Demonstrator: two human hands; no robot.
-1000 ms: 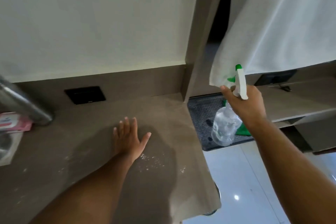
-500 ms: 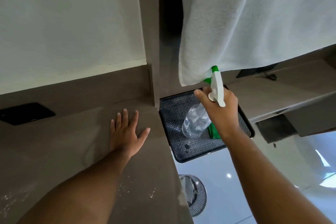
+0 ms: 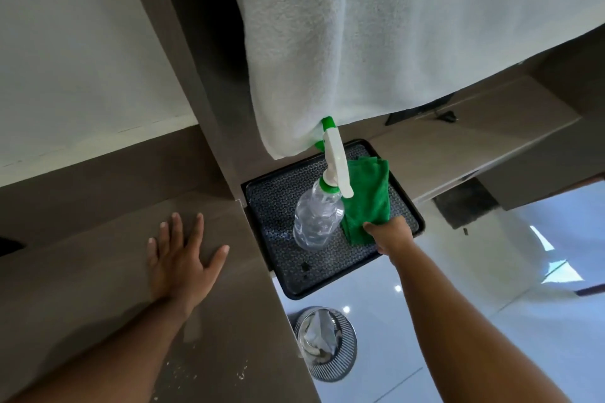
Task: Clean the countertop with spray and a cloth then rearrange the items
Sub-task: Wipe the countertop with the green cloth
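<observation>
A clear spray bottle (image 3: 316, 217) with a white and green trigger head stands upright on a black patterned tray (image 3: 278, 206), free of any hand. Right beside it on the tray lies a folded green cloth (image 3: 368, 193). My right hand (image 3: 389, 234) is on the near edge of that cloth, thumb on top, pinching it. My left hand (image 3: 183, 255) rests flat with spread fingers on the brown countertop (image 3: 98, 271), left of the tray. White specks (image 3: 183, 370) dot the countertop near my left forearm.
A large white towel (image 3: 393, 36) hangs down over the tray, its hem touching the spray head. A brown vertical panel (image 3: 196, 75) splits the wall. A metal mesh wastebasket (image 3: 325, 342) stands on the glossy floor below. A lower shelf (image 3: 474, 141) runs right.
My right hand has set the spray bottle down on the tray, let it go, and moved onto the green cloth. The view swung right; my left hand stayed flat on the counter.
</observation>
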